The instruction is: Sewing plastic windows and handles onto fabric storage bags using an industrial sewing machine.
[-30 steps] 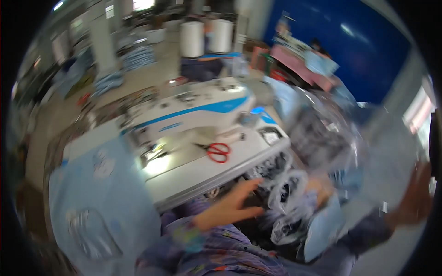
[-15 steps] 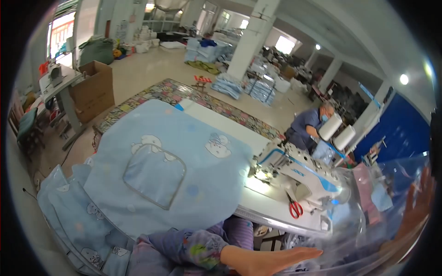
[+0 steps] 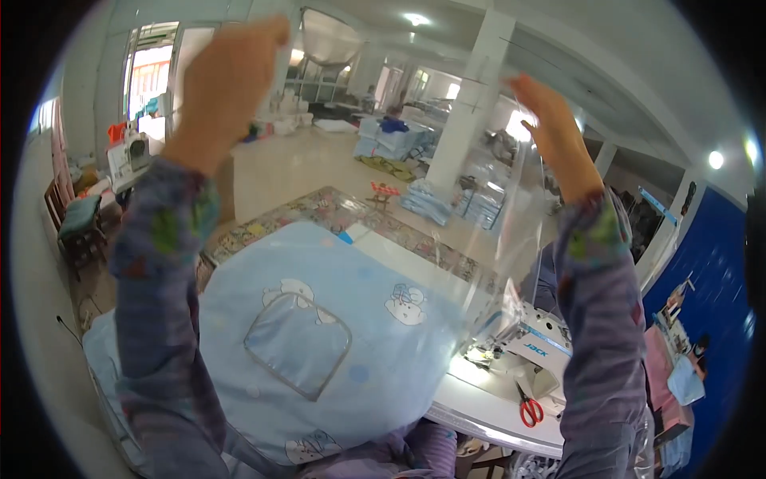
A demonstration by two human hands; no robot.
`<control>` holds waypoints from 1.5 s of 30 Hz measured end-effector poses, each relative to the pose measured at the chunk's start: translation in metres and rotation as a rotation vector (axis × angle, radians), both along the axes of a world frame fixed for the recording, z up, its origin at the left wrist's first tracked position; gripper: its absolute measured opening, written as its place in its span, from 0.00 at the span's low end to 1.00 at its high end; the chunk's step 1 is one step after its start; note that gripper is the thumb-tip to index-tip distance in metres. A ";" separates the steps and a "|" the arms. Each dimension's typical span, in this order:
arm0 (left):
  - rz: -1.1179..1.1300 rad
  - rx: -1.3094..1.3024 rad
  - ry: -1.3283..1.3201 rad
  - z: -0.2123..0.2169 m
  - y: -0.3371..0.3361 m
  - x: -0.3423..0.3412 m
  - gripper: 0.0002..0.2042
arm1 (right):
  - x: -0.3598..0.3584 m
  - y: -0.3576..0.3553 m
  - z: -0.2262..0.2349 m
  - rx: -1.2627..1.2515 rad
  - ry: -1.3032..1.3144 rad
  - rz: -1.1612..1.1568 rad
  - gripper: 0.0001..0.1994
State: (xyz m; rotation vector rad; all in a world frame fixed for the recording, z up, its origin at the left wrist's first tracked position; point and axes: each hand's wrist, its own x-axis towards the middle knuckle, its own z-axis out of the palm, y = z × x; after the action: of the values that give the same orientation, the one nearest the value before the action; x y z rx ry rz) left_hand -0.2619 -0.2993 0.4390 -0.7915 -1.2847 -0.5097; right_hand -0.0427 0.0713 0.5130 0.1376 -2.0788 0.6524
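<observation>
Both my arms are raised in patterned sleeves over the sewing table. My left hand (image 3: 227,92) is high on the left, its fingers closed together and slightly blurred. On the right, my right hand (image 3: 557,136) pinches a clear plastic sheet (image 3: 511,207), which hangs in see-through folds. The sheet seems to stretch across to my left hand, though its edge there is hard to make out. Below lies a light blue fabric piece (image 3: 383,359) with cartoon animals and a grey-edged clear pocket panel (image 3: 297,345). Neither hand touches the fabric.
A white sewing machine (image 3: 531,339) with its lamp lit stands right of the fabric. Red-handled scissors (image 3: 530,409) lie beside it on the white tabletop (image 3: 471,391). A patterned mat (image 3: 319,209) borders the far side. Another person, mostly hidden by the sheet and my arm, is behind the machine.
Both hands have risen from the lower right, where my left reached out flat. The plastic sheet has come up off the right side and now hangs before me. My view has tilted up.
</observation>
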 end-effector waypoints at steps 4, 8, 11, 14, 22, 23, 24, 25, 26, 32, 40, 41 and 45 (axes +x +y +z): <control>0.334 0.066 -0.108 -0.088 -0.077 0.111 0.10 | 0.007 0.029 0.063 -0.535 0.400 0.326 0.16; 0.162 -0.126 -0.126 -0.114 -0.087 0.162 0.11 | 0.017 0.025 0.031 -0.790 0.428 0.532 0.09; 0.169 -0.591 -0.338 -0.111 -0.069 0.216 0.13 | 0.034 0.016 -0.050 -0.976 0.328 0.591 0.11; -0.238 -1.094 -0.916 -0.169 -0.093 0.207 0.16 | 0.053 0.005 -0.188 -0.904 0.004 0.630 0.07; -1.087 -1.291 -1.282 -0.296 0.003 0.155 0.18 | 0.121 -0.100 -0.495 -1.529 -0.269 -0.081 0.08; -1.065 -1.191 -1.277 -0.303 0.040 0.155 0.17 | 0.128 -0.111 -0.506 -1.544 -0.267 -0.102 0.08; -0.994 -1.094 -1.198 -0.313 0.075 0.157 0.15 | 0.129 -0.126 -0.511 -1.529 -0.309 -0.100 0.08; -1.004 -0.984 -1.155 -0.334 0.115 0.156 0.15 | 0.132 -0.138 -0.518 -1.507 -0.355 -0.103 0.08; -1.038 -0.946 -1.038 -0.363 0.161 0.149 0.15 | 0.135 -0.150 -0.527 -1.521 -0.360 -0.109 0.08; -0.622 -0.961 -0.897 -0.446 0.273 0.173 0.24 | 0.171 -0.168 -0.553 -1.319 -0.518 -0.191 0.06; -0.456 -1.041 -0.971 -0.421 0.257 0.179 0.20 | 0.196 -0.159 -0.572 -1.077 -0.507 -0.468 0.12; -0.459 -1.047 -0.976 -0.418 0.276 0.174 0.20 | 0.190 -0.154 -0.569 -1.193 -0.398 -0.346 0.13; -0.734 -1.165 -1.085 -0.422 0.382 0.157 0.16 | 0.192 -0.152 -0.616 -1.481 -0.694 -0.078 0.16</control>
State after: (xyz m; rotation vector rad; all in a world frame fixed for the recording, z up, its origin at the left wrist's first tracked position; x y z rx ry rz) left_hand -0.1045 0.0823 0.0175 -2.1926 -2.3349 -0.8164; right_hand 0.1497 -0.0808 -0.1030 -1.1170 -1.6168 2.1895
